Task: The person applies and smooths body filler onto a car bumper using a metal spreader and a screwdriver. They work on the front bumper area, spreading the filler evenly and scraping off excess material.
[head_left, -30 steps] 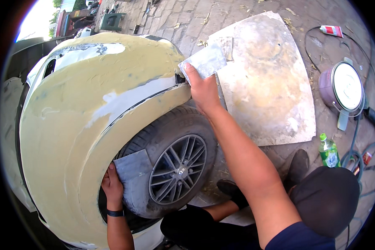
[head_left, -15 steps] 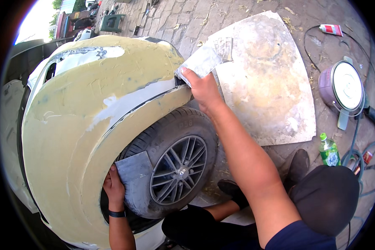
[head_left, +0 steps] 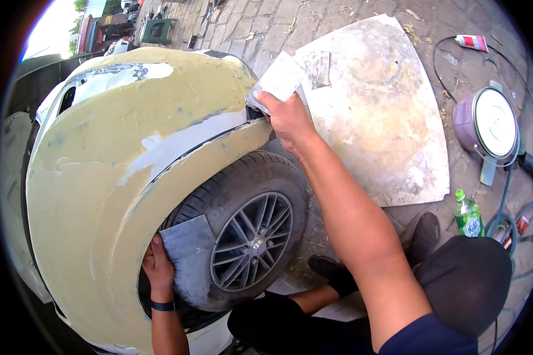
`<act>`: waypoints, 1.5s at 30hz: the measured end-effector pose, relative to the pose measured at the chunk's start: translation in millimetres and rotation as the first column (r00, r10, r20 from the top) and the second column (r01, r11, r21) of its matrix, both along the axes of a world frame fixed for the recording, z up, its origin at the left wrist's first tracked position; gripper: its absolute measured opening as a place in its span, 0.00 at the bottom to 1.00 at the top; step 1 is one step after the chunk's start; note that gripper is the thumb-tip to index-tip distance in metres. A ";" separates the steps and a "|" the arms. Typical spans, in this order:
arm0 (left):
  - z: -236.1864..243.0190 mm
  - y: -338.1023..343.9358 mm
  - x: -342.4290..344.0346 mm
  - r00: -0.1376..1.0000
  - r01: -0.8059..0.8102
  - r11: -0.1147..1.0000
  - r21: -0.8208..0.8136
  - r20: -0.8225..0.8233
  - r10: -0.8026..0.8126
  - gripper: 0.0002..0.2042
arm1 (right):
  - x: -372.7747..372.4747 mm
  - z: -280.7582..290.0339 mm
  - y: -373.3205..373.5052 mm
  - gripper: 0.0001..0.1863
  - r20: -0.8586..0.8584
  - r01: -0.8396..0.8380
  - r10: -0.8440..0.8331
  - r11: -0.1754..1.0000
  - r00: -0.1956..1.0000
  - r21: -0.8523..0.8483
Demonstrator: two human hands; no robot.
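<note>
A car's rear bumper and wheel arch panel [head_left: 95, 195] is coated in beige body filler, with a bare white-grey strip above the arch. My right hand [head_left: 291, 121] is closed on a pale, flat filler spreader [head_left: 280, 77], thumb on its face, beside the panel's far right end. Down at the arch's lower edge, my left hand [head_left: 159, 267] grips a grey rectangular spreader plate [head_left: 186, 239], which lies across the front of the tyre [head_left: 251, 171]. Some of the left fingers are hidden behind the plate and the arch edge.
A stained white board [head_left: 385, 118] lies on the brick paving, with a small grey plate [head_left: 318, 68] at its left edge. To the right are a filler tin [head_left: 494, 121], a red-and-white tube [head_left: 471, 42], a green bottle [head_left: 469, 216] and a hose [head_left: 503, 201].
My right hand has rotated the pale spreader to a steeper angle and shifted it slightly left. The left hand still holds the grey plate against the tyre; the view has shifted a little.
</note>
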State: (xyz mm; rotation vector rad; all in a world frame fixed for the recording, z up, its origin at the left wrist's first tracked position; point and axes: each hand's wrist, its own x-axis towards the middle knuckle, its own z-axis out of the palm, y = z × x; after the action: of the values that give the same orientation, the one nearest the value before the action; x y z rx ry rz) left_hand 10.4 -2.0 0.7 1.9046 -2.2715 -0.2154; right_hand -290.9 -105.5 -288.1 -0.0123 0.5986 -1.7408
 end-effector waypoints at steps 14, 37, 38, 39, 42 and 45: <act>-4.6 2.2 -10.7 1.000 0.004 1.000 0.001 0.002 -0.004 0.17 | -45.2 12.6 2.0 0.19 -0.636 -0.165 0.254 0.967 0.729 0.196; -2.9 0.2 -15.4 1.000 0.008 1.000 -0.004 0.020 -0.008 0.17 | 4.0 11.8 22.8 0.14 -0.064 0.057 -0.052 0.996 0.997 0.074; -2.3 -0.2 -14.9 1.000 -0.003 1.000 0.010 0.022 0.002 0.17 | 4.3 13.7 21.4 0.14 -0.055 0.073 -0.069 0.994 0.996 0.080; -0.8 0.0 -13.1 1.000 -0.016 1.000 0.026 0.026 0.015 0.17 | 5.0 15.0 21.3 0.14 -0.045 0.086 -0.083 0.992 0.996 0.087; -0.9 -1.0 -7.3 0.999 -0.022 1.000 0.018 0.028 0.022 0.17 | 1.7 16.9 20.1 0.14 -0.040 0.054 -0.050 0.994 0.998 0.095; -3.0 -1.8 -3.6 1.000 -0.013 1.000 0.008 0.013 0.013 0.17 | 4.2 17.7 18.1 0.15 -0.051 0.053 -0.049 0.994 0.998 0.095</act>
State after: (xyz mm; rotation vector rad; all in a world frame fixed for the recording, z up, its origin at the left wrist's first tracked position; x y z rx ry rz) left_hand 6.8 -3.7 -2.4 1.9292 -2.2693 -0.2119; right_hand -286.7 -87.4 -270.4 0.0290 0.7233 -1.7633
